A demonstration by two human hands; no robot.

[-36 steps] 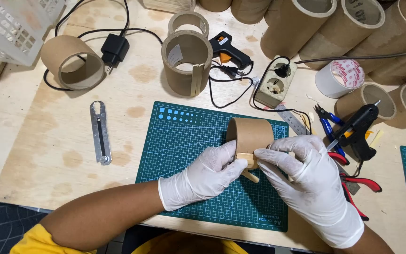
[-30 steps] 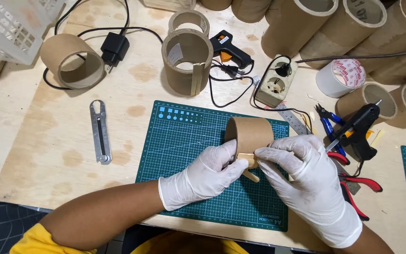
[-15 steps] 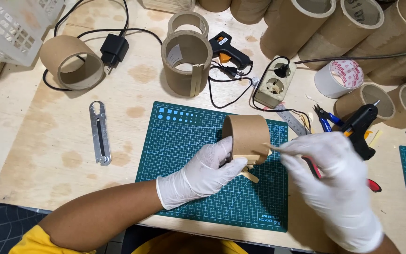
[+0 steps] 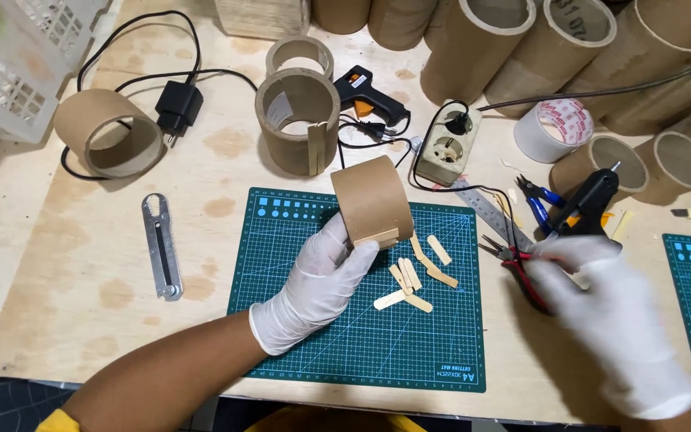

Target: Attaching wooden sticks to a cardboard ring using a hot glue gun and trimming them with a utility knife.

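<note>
My left hand [image 4: 319,280], in a white glove, holds a short brown cardboard tube ring [image 4: 371,201] above the green cutting mat [image 4: 297,352]; a wooden stick is stuck on the ring's lower edge. Several flat wooden stick pieces [image 4: 413,276] lie loose on the mat under it. My right hand [image 4: 609,312], also gloved and blurred, is off the mat's right edge, at the red-handled pliers [image 4: 517,268]; whether it grips them I cannot tell. A black glue gun [image 4: 589,200] lies just beyond that hand.
On the wooden table: a metal cutter [image 4: 161,244], a cardboard ring [image 4: 109,132] at left, a taller ring with sticks [image 4: 297,120], a second glue gun [image 4: 365,88], a power socket [image 4: 445,152], a steel ruler [image 4: 481,204], a white tape roll [image 4: 553,128], blue pliers [image 4: 541,200], long tubes [image 4: 481,40].
My right hand let go of the cardboard ring and moved right to the pliers. The left hand lifted the ring up, uncovering the stick pieces on the mat.
</note>
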